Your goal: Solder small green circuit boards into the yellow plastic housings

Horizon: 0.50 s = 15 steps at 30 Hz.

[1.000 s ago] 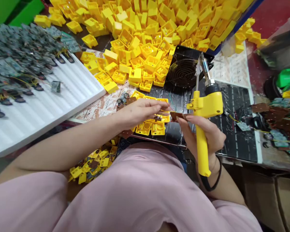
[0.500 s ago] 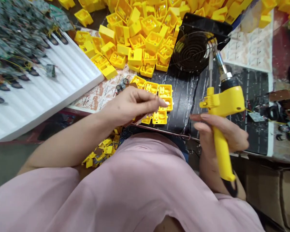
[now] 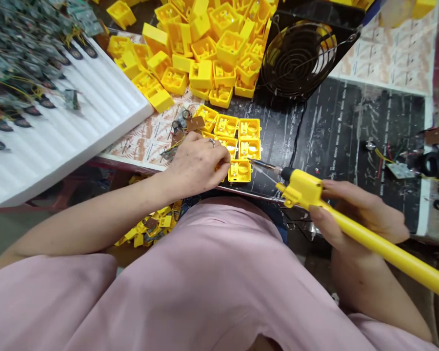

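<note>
Head view: yellow casings (image 3: 249, 147) near table's front edge (image 3: 256, 191)
Right hand (image 3: 373, 208): grips yellow soldering gun (image 3: 305, 187)
Left hand (image 3: 200, 160): curled over casings; cannot tell if gripping

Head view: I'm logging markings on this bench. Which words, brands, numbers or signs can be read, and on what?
"BE…": repeated white print on the black mat; the remaining letters are too blurred.
Patterned sheet: dark marks too small to read.
Yellow tool, yellow cases: none readable.
</note>
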Available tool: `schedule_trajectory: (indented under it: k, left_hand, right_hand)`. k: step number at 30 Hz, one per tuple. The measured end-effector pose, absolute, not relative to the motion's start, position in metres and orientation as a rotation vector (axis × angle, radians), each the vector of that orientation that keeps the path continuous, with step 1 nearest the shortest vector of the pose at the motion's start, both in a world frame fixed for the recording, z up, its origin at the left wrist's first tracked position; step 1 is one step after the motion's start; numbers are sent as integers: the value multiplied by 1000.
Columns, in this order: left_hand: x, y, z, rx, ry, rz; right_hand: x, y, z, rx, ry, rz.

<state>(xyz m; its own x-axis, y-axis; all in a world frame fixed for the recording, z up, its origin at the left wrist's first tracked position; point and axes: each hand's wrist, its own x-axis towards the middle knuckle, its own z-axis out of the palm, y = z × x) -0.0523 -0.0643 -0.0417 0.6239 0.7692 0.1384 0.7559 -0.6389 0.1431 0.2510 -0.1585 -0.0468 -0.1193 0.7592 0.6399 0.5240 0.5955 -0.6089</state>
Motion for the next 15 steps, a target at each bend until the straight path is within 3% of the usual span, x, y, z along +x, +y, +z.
schedule_trajectory:
  k: [7, 15]
  left_hand:
    - [-46, -62, -39, 2748, 1335, 208]
    - [-43, -56, -29, 2703, 1271, 145]
  right_hand:
    - [232, -140, -37, -795, -2012, 273]
    - [231, -134, -32, -850, -2140, 174]
